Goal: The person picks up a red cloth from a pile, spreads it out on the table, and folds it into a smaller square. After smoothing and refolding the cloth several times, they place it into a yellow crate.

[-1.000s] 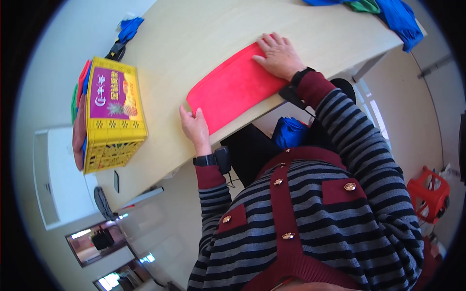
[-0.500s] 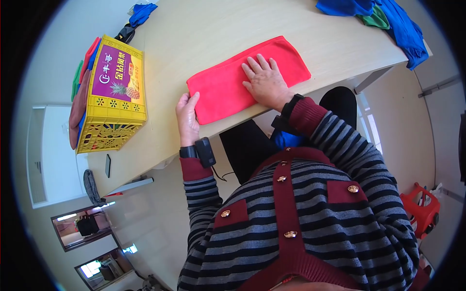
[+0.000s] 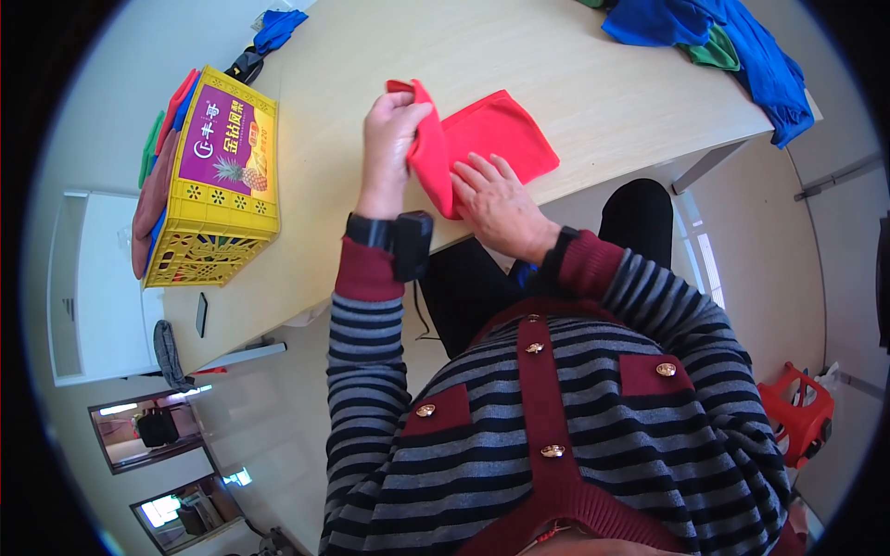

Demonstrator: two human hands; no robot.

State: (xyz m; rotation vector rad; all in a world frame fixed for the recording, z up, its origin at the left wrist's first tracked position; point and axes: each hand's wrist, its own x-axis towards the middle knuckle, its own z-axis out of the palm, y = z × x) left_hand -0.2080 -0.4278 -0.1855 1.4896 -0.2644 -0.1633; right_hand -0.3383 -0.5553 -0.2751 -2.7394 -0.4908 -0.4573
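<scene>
Left hand [image 3: 394,125] has lifted red cloth [image 3: 491,134], pinching its edge | right hand [image 3: 496,199] spread flat on it | yellow crate [image 3: 218,181], purple label, left.

A yellow crate [image 3: 215,185] with folded cloths stacked along its side stands on the tabletop [image 3: 593,83], well left of the fingers; a dark phone [image 3: 201,314] lies nearer the edge below it. A heap of blue and green cloths [image 3: 714,37] lies far to the right of the fingers; a small blue cloth [image 3: 278,28] sits beyond the crate; a red stool [image 3: 797,417] stands on the floor.

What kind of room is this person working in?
Probably an office or workroom, not a home kitchen. A long pale wooden table carries a red cloth being folded, a yellow crate with stacked coloured cloths, and a pile of blue and green cloths. A red plastic stool stands nearby.
</scene>
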